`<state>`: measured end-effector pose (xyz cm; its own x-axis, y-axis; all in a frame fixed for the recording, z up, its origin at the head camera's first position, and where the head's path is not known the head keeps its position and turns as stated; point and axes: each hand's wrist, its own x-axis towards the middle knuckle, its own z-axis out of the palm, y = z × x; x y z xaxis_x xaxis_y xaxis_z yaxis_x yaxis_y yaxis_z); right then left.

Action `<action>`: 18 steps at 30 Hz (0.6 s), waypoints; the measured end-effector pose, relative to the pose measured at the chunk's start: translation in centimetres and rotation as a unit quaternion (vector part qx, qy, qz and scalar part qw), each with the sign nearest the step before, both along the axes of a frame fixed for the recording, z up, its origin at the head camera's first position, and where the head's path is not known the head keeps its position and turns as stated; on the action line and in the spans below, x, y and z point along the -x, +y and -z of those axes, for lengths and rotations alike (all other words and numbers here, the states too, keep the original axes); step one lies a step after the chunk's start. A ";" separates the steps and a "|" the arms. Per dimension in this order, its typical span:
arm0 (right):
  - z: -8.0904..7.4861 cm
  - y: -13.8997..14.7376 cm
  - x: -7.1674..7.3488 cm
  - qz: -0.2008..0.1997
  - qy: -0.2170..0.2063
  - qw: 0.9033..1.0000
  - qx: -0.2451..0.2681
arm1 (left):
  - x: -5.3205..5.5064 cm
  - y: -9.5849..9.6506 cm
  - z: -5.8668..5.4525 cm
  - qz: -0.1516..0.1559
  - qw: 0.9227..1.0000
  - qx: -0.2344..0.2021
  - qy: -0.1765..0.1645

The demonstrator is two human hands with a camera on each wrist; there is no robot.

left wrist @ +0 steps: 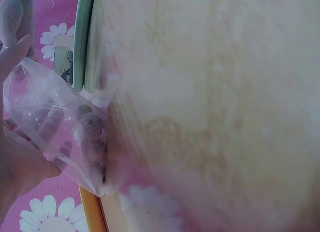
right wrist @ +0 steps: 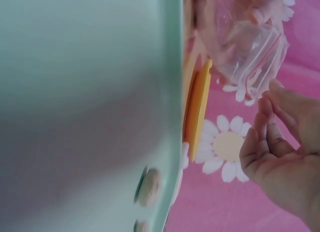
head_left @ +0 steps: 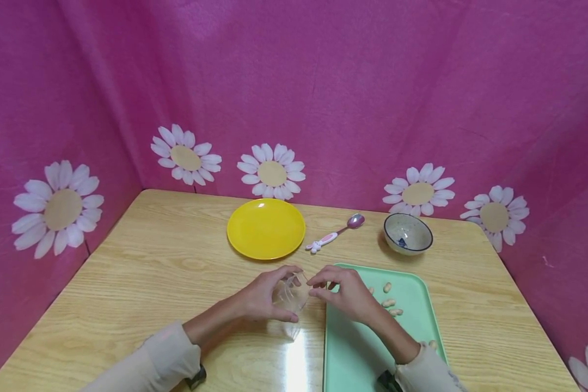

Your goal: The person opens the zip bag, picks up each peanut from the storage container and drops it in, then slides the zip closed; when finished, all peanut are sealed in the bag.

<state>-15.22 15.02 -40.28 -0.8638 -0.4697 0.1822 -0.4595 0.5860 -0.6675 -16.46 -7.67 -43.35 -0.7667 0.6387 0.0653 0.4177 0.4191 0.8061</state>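
A clear plastic zip bag (head_left: 291,294) with a red line along its mouth is held over the wood table, left of the green tray (head_left: 340,348). My left hand (head_left: 267,296) grips it, thumb on the near side and fingers at the far side. In the left wrist view, several brownish lumps (left wrist: 92,137) sit low in the bag. The right hand (head_left: 348,294) pinches the mouth's edge between thumb and index finger, above the tray's left rim. Several unshelled peanuts (head_left: 389,302) lie on the tray, partly hidden behind the right hand and forearm.
Behind the hands, a yellow plate (head_left: 266,228) lies near the table's back edge. To its right are a spoon (head_left: 335,234) with a rabbit handle and a small dark-rimmed bowl (head_left: 408,234). A pink flowered cloth (head_left: 313,98) hangs around the table (head_left: 166,261).
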 end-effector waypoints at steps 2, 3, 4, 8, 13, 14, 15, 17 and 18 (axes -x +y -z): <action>0.0 0.6 0.0 0.006 -0.003 1.000 -0.006 | 0.0 0.0 0.0 -0.003 1.000 0.005 -0.005; 0.0 0.9 0.1 0.007 -0.004 1.000 -0.008 | 0.0 0.0 -0.1 -0.005 1.000 0.008 -0.008; 0.1 1.3 0.1 0.009 -0.006 1.000 -0.011 | 0.0 0.0 -0.1 -0.006 1.000 0.010 -0.012; 0.2 2.9 0.3 0.041 -0.022 0.999 -0.018 | 0.0 0.0 -0.1 -0.010 1.000 0.012 -0.013; 0.5 5.0 0.7 0.074 -0.023 0.996 -0.031 | 0.1 -0.1 0.0 -0.010 1.000 0.008 0.000; 0.6 5.4 0.8 0.076 -0.019 0.996 -0.034 | 0.1 -0.1 0.1 -0.009 1.000 0.008 0.001; 0.8 5.9 0.9 0.078 -0.015 0.996 -0.037 | 0.2 -0.1 0.1 -0.008 1.000 0.007 0.002; 1.1 6.7 1.2 0.087 -0.011 0.995 -0.042 | 0.2 -0.1 0.1 -0.008 1.000 0.006 -0.003; 1.2 7.1 1.3 0.094 -0.012 0.994 -0.044 | 0.2 -0.1 0.0 -0.008 1.000 0.006 -0.007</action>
<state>-16.48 22.12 -41.48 -0.9417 -0.3123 0.1254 -0.3202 0.7171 -0.6191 -16.66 -7.73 -43.39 -0.7781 0.6264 0.0466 0.3988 0.4353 0.8072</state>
